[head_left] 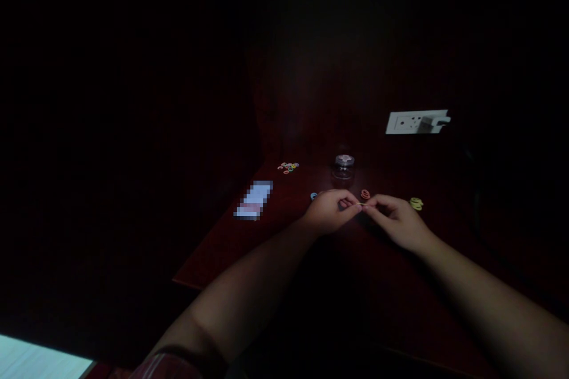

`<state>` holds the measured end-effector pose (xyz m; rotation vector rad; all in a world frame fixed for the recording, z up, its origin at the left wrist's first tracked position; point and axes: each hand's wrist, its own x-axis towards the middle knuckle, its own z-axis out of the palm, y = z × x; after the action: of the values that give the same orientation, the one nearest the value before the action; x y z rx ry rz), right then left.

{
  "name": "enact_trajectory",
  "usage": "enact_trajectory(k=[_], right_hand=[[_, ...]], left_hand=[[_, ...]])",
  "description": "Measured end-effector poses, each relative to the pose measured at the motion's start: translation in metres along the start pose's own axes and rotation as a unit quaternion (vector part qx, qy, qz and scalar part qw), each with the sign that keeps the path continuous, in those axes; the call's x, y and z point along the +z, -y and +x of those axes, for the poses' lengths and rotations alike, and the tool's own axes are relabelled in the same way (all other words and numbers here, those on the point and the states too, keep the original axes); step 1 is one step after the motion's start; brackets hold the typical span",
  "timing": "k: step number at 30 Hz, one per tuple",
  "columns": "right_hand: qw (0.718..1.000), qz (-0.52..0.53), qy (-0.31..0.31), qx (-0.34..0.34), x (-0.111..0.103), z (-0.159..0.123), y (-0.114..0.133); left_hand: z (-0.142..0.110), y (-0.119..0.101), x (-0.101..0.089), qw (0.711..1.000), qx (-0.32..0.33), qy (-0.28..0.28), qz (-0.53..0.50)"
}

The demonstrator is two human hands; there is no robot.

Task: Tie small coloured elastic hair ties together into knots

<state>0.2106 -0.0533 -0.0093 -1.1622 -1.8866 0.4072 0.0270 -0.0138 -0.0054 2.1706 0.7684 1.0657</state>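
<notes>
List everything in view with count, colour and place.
Flat tabletop: one, dark red, centre
Clear round lidded jar: one, transparent, tabletop's back
Small mixed rings: several, multicoloured, back left
Blurred bright rectangle: one, pale blue, tabletop's left
Blue ring: count unclear, blue, centre
Red-orange rings: few, red-orange, near jar
Yellow rings: several, yellow, tabletop's right
Thin strand: one, yellowish, centre
Wall socket: one, white, back right
Plug: one, white, in socket
Pale surface: one, whitish, bottom left
Patterned sleeve: one, reddish, bottom
Left hand: one, bare, pinching strand
Right hand: one, bare, pinching strand
</notes>
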Motion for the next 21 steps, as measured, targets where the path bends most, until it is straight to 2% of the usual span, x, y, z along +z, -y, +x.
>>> enact_trajectory(k=[9, 13, 21], right_hand=[[1.0, 0.021, -0.005, 0.003, 0.002, 0.0, -0.001], [0.996, 0.08, -0.027, -0.007, 0.005, 0.001, 0.0], [0.992, 0.125, 0.003, 0.007, 0.006, 0.0, 0.004]], left_hand=[[-0.001, -0.001, 0.0, 1.0, -0.007, -0.011, 0.008], [0.0, 0.003, 0.0, 1.0, -0.003, 0.007, 0.029], [0.001, 0.009, 0.0, 0.998, -0.01, 0.039, 0.053]])
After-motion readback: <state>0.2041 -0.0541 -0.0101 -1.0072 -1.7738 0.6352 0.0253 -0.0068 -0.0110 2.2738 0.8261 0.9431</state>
